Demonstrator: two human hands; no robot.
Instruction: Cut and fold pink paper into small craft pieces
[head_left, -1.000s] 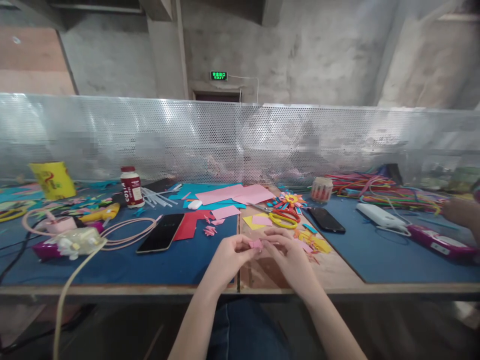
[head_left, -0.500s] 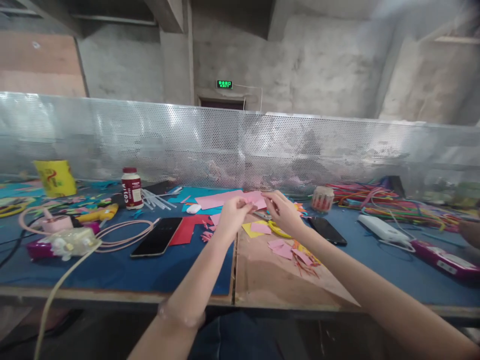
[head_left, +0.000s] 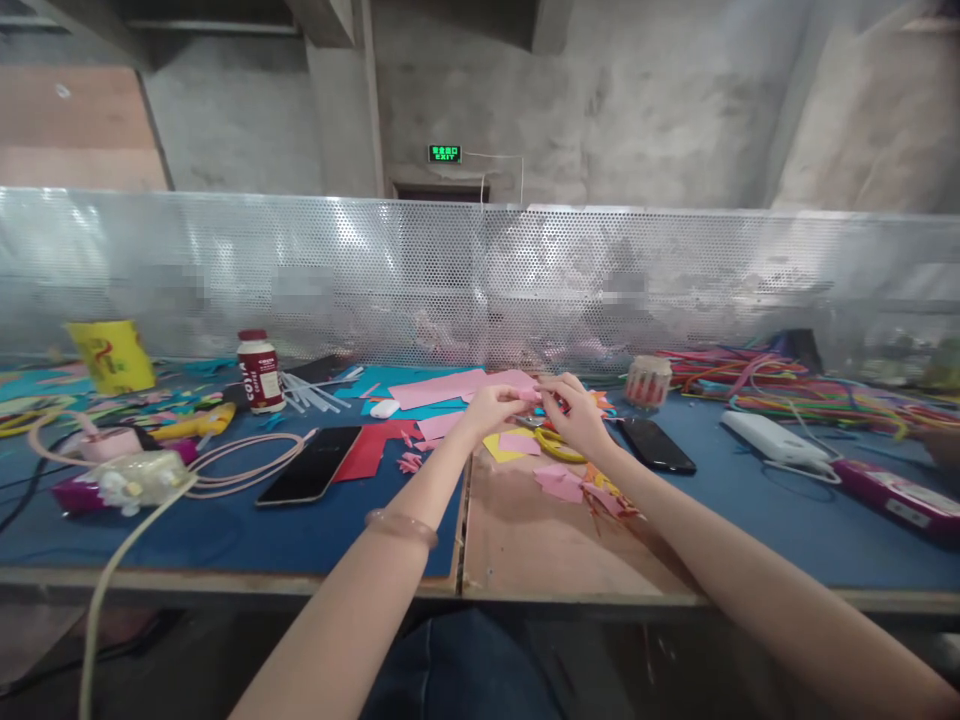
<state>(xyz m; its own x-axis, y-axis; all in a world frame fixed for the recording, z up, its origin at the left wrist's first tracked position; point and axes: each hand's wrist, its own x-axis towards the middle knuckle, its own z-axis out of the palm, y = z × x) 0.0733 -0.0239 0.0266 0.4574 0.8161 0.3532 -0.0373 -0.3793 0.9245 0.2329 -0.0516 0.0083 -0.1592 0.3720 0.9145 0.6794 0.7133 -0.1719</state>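
My left hand and my right hand meet above the middle of the table, fingers pinched around a small piece of pink paper. The fingers cover much of that piece. Behind them lies a long pink paper strip on blue paper sheets. Yellow-handled scissors rest just below my right hand, partly hidden by it. Beside the scissors are a yellow sheet and cut pink pieces. Red paper is left of my left forearm.
Left stand a coffee bottle, a yellow container, a phone and coiled cable. On the right are another phone, a clear jar, colourful pipe cleaners and a white power strip. A perforated metal screen runs behind.
My left hand has moved right, closer to my right hand. Less of the pink paper shows between the fingers. My left forearm has swung to the right as well.
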